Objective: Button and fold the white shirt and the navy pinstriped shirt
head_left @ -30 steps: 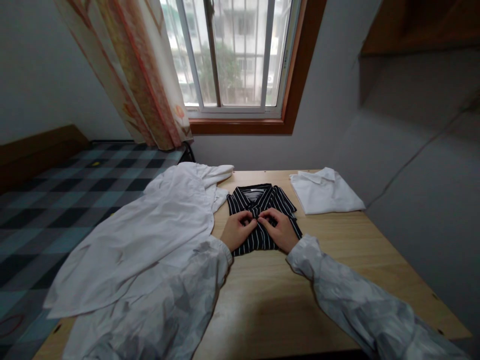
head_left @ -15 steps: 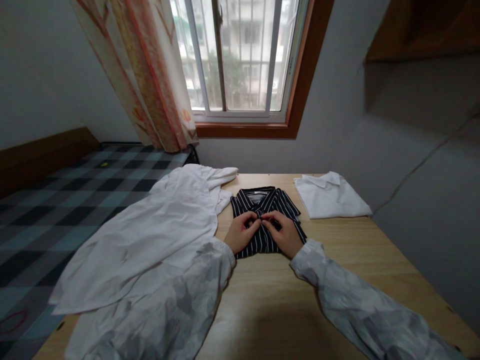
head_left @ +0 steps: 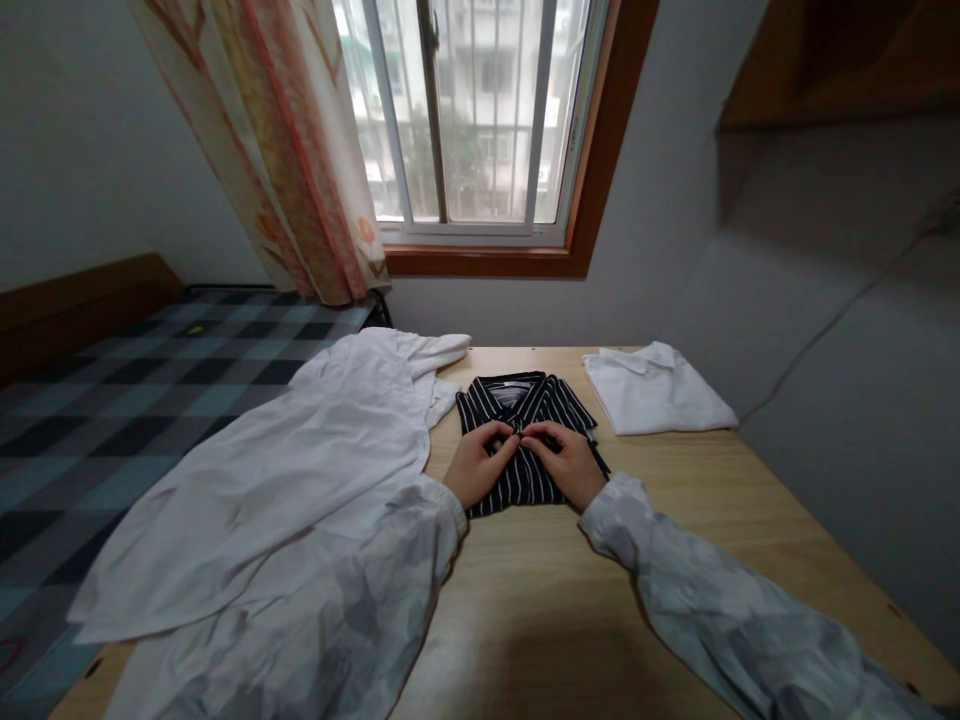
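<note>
A black shirt with white stripes (head_left: 525, 485) lies folded on the wooden table (head_left: 517, 600), its collar toward the window. My left hand (head_left: 480, 463) pinches the front of this shirt below the collar, thumb and fingers together. Opposite it, my right hand (head_left: 568, 463) pinches the same spot, and the fingertips of both hands meet there. Whatever small part of the placket sits between the fingertips is too small to make out. To the left, a white shirt (head_left: 322, 450) is spread loosely, partly beneath my left sleeve.
A folded white shirt (head_left: 660, 390) rests at the table's far right. Left of the table stands a bed with a checked sheet (head_left: 150, 400). A curtain (head_left: 300, 150) hangs beside the window (head_left: 480, 120), and a wooden shelf (head_left: 847, 70) juts from the right wall.
The view has shifted slightly, so everything sits a little further left. Both hands stay pinched at the striped shirt's front, with only tiny finger movement.
</note>
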Demonstrator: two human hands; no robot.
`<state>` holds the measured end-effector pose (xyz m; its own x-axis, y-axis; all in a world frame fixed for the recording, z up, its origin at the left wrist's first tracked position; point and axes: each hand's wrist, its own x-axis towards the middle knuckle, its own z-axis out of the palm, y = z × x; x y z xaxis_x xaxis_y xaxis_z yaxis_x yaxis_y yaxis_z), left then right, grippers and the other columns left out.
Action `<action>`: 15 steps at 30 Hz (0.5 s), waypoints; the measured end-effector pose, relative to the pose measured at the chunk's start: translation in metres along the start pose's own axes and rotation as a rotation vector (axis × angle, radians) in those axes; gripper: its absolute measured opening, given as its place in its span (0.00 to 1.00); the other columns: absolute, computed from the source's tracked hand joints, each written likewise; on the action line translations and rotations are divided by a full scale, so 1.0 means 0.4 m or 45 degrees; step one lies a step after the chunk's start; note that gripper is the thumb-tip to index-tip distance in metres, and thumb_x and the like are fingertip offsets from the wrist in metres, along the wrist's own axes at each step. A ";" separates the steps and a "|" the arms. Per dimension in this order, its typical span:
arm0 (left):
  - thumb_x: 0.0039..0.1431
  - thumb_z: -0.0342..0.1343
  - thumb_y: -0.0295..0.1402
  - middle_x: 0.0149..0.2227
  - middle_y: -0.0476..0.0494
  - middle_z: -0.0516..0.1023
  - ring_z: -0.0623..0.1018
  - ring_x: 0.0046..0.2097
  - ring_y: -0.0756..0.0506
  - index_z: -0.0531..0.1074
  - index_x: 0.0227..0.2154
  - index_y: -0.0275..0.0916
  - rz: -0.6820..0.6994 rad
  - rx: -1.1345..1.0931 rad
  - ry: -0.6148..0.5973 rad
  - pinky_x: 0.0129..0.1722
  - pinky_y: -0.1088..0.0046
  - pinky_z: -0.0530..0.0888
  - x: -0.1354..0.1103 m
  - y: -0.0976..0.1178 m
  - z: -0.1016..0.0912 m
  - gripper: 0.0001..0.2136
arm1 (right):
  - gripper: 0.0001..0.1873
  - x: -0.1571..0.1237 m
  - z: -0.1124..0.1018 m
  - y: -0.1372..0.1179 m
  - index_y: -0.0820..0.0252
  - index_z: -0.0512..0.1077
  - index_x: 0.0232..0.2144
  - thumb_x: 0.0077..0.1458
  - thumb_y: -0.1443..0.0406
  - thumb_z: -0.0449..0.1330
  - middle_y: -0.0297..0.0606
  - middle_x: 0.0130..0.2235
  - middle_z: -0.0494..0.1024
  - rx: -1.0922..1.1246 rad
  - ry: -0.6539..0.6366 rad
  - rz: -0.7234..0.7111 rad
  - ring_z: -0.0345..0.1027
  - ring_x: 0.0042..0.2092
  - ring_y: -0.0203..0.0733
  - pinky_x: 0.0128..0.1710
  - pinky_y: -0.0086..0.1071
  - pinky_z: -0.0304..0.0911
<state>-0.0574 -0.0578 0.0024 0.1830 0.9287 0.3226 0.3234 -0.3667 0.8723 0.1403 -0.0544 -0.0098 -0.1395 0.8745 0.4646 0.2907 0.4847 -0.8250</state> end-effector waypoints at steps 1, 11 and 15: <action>0.66 0.61 0.44 0.35 0.46 0.81 0.77 0.36 0.45 0.79 0.38 0.39 -0.006 -0.003 0.001 0.38 0.69 0.71 0.000 -0.002 0.001 0.12 | 0.08 0.000 0.000 0.003 0.54 0.83 0.40 0.64 0.58 0.68 0.39 0.43 0.87 0.003 -0.008 0.004 0.81 0.47 0.49 0.51 0.40 0.73; 0.67 0.60 0.44 0.36 0.46 0.82 0.78 0.38 0.45 0.79 0.39 0.39 -0.023 -0.020 -0.021 0.40 0.68 0.72 0.001 0.006 -0.001 0.12 | 0.10 0.003 -0.006 0.018 0.55 0.83 0.42 0.66 0.57 0.66 0.40 0.44 0.87 0.011 -0.061 -0.005 0.81 0.47 0.49 0.52 0.42 0.74; 0.67 0.60 0.43 0.36 0.46 0.81 0.77 0.38 0.44 0.79 0.40 0.39 -0.009 -0.021 -0.030 0.39 0.69 0.72 0.001 0.008 -0.002 0.12 | 0.10 0.005 -0.010 0.020 0.55 0.82 0.43 0.66 0.57 0.65 0.40 0.44 0.86 0.002 -0.088 -0.032 0.80 0.47 0.48 0.52 0.41 0.74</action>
<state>-0.0568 -0.0584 0.0057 0.2029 0.9296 0.3078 0.3095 -0.3591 0.8805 0.1463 -0.0487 -0.0141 -0.2118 0.8612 0.4620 0.2848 0.5065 -0.8138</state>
